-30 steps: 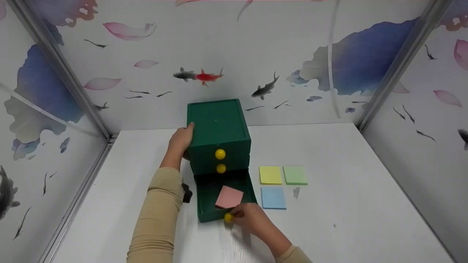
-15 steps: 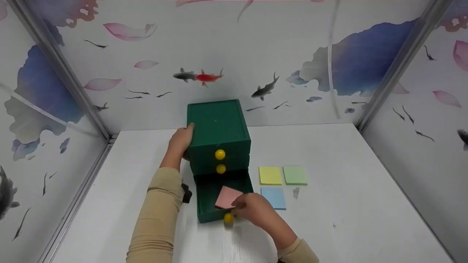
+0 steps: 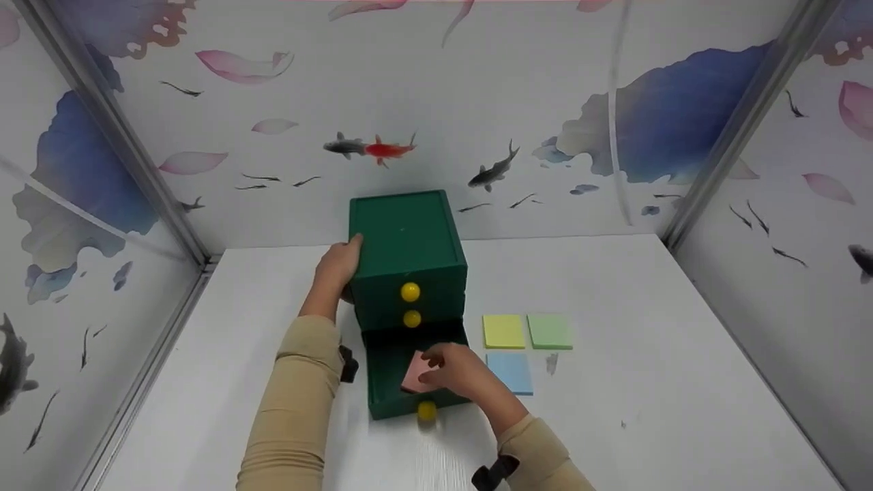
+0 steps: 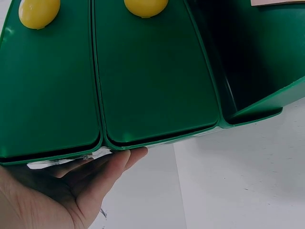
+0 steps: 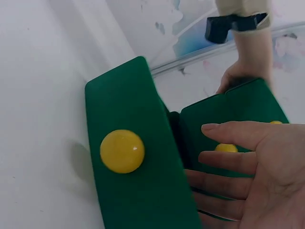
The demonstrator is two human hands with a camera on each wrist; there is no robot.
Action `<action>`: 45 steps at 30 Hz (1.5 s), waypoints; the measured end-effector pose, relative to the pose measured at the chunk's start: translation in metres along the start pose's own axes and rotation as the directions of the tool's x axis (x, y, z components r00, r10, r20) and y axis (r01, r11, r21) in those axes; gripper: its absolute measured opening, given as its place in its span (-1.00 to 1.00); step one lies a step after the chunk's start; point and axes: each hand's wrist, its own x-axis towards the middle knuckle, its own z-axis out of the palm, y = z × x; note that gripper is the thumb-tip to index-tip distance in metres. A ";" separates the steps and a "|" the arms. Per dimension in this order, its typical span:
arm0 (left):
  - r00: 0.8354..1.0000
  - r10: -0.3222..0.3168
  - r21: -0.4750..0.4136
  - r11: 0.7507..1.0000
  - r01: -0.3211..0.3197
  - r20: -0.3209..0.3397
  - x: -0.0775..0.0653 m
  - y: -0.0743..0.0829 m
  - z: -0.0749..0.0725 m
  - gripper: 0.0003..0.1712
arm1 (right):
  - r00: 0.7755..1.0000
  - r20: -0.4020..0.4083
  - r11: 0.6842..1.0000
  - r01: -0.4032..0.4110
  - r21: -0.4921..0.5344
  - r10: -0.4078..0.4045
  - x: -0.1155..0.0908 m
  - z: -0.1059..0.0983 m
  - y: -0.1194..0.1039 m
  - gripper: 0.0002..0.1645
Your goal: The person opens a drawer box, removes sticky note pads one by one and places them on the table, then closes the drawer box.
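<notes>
A green chest of drawers with round yellow knobs stands on the white table. My left hand steadies its left side; in the left wrist view that hand's extended fingers lie along the wall. The bottom drawer is pulled out, and a pink sticky-note pad lies inside it. My right hand hovers over the drawer, thumb and fingers apart, partly covering the pad. In the right wrist view the hand reaches past the drawer front and its knob; the pad is hidden there.
Right of the open drawer lie a yellow pad, a light green pad and a blue pad. White walls painted with fish and petals enclose the table at the back and sides. The upper two drawers are closed.
My right hand has let go of the bottom drawer's knob and moved up and inward over the pink pad, its fingers spreading. My left hand keeps its place on the chest.
</notes>
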 end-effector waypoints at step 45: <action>1.000 -0.020 -0.045 0.999 0.019 -0.014 0.001 -0.003 0.001 -0.13 | 0.999 -0.051 1.000 0.001 0.030 0.001 0.023 0.024 0.027 -0.79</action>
